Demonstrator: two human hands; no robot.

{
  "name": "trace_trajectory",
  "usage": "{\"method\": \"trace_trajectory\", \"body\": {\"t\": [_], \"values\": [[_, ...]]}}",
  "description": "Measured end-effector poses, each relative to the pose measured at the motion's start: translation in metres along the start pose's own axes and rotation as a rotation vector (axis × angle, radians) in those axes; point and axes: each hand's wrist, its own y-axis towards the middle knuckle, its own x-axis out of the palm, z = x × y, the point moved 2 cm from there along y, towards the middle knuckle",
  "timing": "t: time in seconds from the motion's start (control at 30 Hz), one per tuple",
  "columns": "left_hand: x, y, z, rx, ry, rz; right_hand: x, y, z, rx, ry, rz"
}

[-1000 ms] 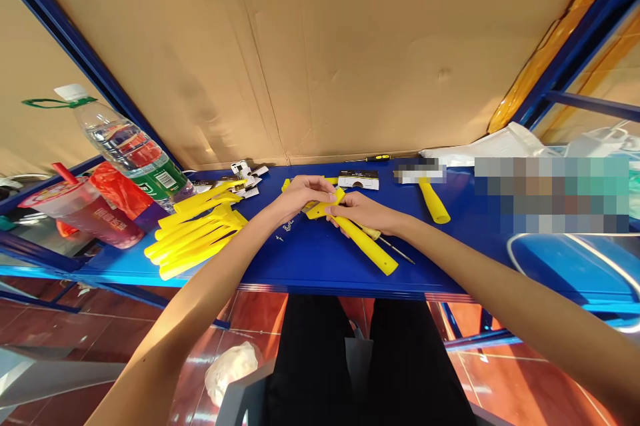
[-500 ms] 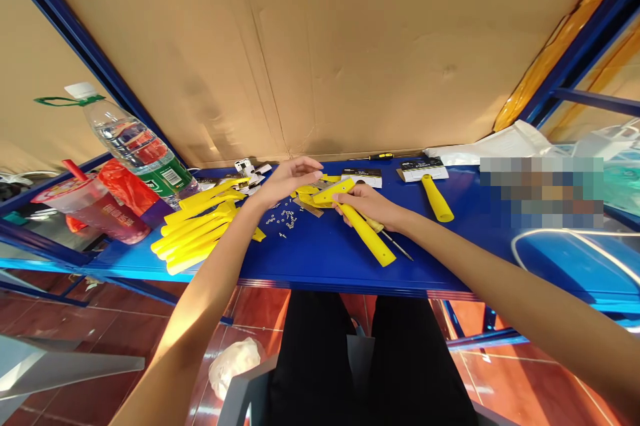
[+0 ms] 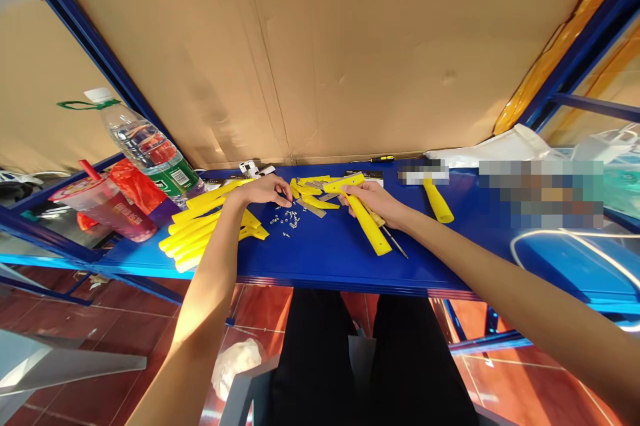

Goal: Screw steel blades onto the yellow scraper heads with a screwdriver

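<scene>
My right hand (image 3: 373, 201) is closed around a yellow plastic scraper (image 3: 370, 226), whose wide head points up and left. A screwdriver (image 3: 395, 241) is tucked in the same hand, its shaft sticking out below towards me. Over the left part of the blue table, my left hand (image 3: 270, 190) has its fingers bent down and brought together beside small loose screws and nuts (image 3: 293, 219). Whether a small piece sits between those fingertips is too small to tell. Just right of it lie yellow scraper head pieces (image 3: 313, 201) and flat metal blades (image 3: 314, 210).
Yellow handles (image 3: 200, 236) are piled under my left forearm. A water bottle (image 3: 150, 146) and a red drink cup (image 3: 113, 209) stand at the left. Behind lies another screwdriver (image 3: 383, 159). A carded yellow scraper (image 3: 439, 203) and a white cable (image 3: 520, 234) are on the right.
My left hand has moved left and down from beside the scraper head to the screws, its fingers now curled. My right hand still holds the scraper and screwdriver, almost unmoved.
</scene>
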Motion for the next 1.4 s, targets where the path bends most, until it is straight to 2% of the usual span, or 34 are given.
{"method": "trace_trajectory", "body": {"t": [0.3,0.47,0.53,0.6,0.67,0.73,0.83,0.93,1.23,1.4], "values": [[0.003,0.001,0.004,-0.03,-0.001,-0.015,0.001,-0.002,-0.002,0.01,-0.016,-0.018],[0.003,0.001,0.01,0.016,-0.031,-0.017,0.001,-0.004,-0.003,0.008,-0.037,-0.024],[0.004,0.001,0.016,0.04,-0.075,0.027,0.001,-0.005,-0.004,0.01,-0.038,-0.03],[0.007,0.004,0.027,0.067,-0.148,0.126,0.002,-0.005,-0.005,0.015,-0.04,-0.035],[0.016,0.009,0.041,0.108,-0.266,0.233,0.003,-0.005,-0.005,0.024,-0.048,-0.035],[0.03,0.016,0.055,0.15,-0.42,0.282,0.003,-0.005,-0.006,0.029,-0.054,-0.027],[0.052,0.026,0.069,0.167,-0.596,0.247,0.005,-0.007,-0.007,0.027,-0.055,-0.033],[0.064,0.031,0.072,0.129,-0.652,0.241,0.005,-0.008,-0.008,0.029,-0.064,-0.04],[0.069,0.031,0.071,0.016,-0.816,0.227,0.0,-0.002,0.003,-0.013,-0.115,-0.059],[0.072,0.032,0.072,-0.016,-1.042,0.128,0.001,-0.002,0.002,-0.018,-0.136,-0.08]]}}
